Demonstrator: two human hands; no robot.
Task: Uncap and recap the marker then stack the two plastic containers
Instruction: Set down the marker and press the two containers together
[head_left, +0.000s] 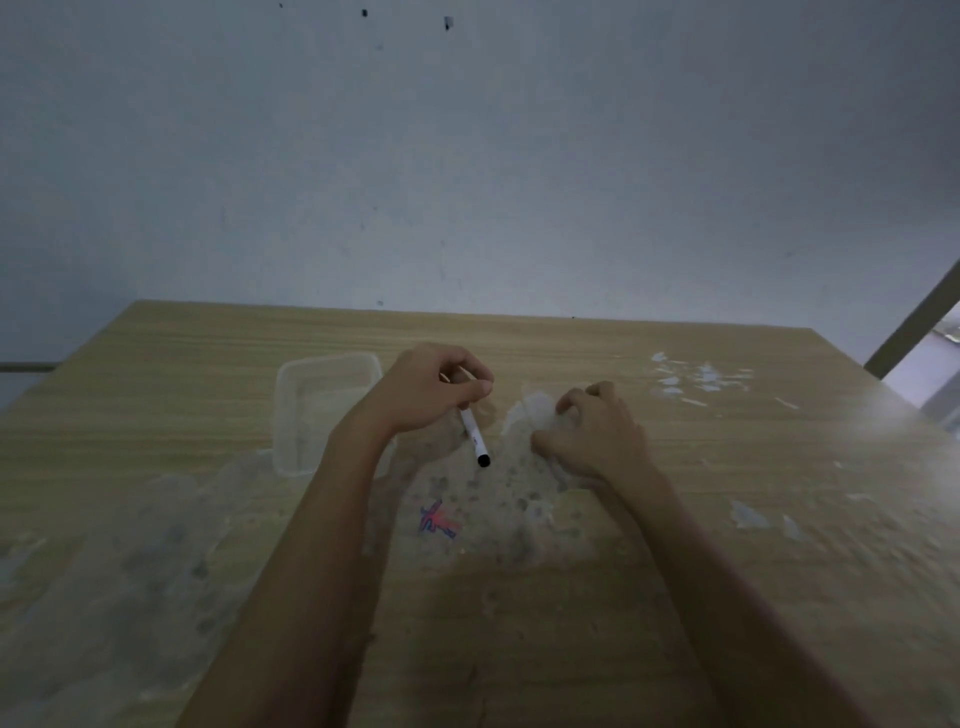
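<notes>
My left hand (431, 387) grips a white marker (471, 428) near its upper end; the black-tipped lower end points down toward the table. A clear rectangular plastic container (296, 410) stands on the wooden table (727, 493) just left of my left wrist, which covers its right side. My right hand (592, 436) rests with curled fingers on a second clear plastic container (530, 415), most of it hidden beneath the hand. Whether a cap is on the marker cannot be made out.
The table top is worn, with pale scuffed patches and white flecks (696, 376) at the back right. A red and blue scribble (440, 519) marks the surface between my forearms. A plain wall (467, 182) rises behind the far edge.
</notes>
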